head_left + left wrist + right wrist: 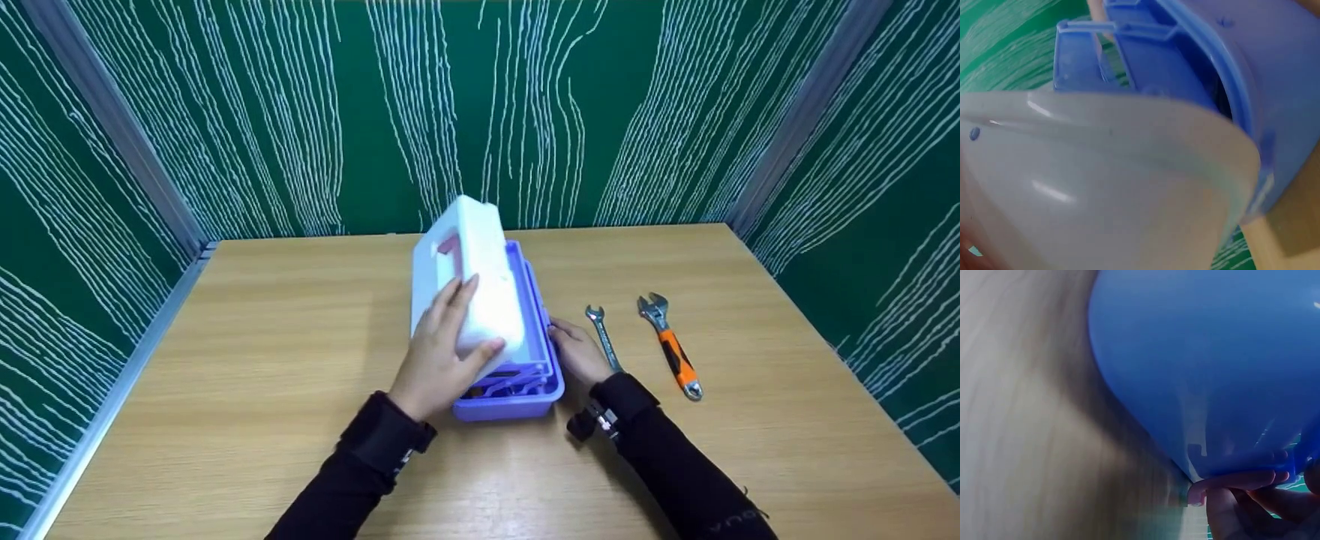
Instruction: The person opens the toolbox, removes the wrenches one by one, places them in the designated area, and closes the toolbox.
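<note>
A toolbox stands mid-table with its white lid tilted partly up, a pink handle set in it. Below are the purple-blue base and lifted inner trays. My left hand lies against the lid, fingers long across its top and thumb at its near end. At the base's right side is my right hand, its fingers bent at a pink latch. The lid hides much of the trays. Some contents show dimly at the near end, too small to identify.
Right of the toolbox lie a silver wrench, partly behind the right hand, and an adjustable wrench with an orange and black handle. Green panels with white streaks rise behind and at both sides of the wooden table.
</note>
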A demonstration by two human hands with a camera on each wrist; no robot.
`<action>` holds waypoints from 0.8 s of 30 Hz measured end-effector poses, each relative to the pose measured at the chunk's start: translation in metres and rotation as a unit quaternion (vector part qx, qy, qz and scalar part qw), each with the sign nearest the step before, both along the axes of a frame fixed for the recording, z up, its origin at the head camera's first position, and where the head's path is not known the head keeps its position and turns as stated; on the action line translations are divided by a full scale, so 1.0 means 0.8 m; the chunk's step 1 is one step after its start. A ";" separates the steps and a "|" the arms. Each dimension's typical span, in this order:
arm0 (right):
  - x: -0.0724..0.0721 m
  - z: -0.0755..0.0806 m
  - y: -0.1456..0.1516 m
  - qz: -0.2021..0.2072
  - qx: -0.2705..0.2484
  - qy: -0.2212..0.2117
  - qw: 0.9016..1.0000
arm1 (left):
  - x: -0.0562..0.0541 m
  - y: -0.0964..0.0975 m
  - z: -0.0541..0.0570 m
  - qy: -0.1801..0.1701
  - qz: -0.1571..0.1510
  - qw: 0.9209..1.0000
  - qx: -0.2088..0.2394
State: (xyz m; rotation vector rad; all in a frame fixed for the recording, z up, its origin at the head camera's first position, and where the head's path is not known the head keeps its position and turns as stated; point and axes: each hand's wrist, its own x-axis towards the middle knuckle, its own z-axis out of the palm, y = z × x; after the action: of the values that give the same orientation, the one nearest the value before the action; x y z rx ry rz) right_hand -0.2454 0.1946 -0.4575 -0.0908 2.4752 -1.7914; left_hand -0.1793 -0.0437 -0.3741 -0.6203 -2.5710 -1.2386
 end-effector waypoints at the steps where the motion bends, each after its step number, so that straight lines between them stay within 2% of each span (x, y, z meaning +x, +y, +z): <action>1: -0.001 0.000 0.000 -0.001 0.000 -0.001 1.000 | 0.000 0.005 -0.001 0.009 0.000 1.000 -0.011; 8: -0.002 -0.002 0.002 -0.004 0.011 0.005 1.000 | 0.002 0.036 -0.008 0.038 -0.001 0.994 -0.103; 15: -0.002 -0.003 0.005 -0.005 0.010 0.031 0.999 | 0.004 0.065 -0.015 0.068 0.007 0.973 -0.220; 24: -0.001 -0.001 0.007 -0.009 0.004 0.012 1.000 | 0.003 0.084 -0.028 0.096 0.017 0.951 -0.294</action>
State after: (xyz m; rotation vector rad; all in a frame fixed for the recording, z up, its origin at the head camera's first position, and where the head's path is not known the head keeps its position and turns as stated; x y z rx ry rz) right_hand -0.2460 0.2001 -0.4582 -0.0895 2.5061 -1.7985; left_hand -0.1772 0.0239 -0.3968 -0.7503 -2.7505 -0.3503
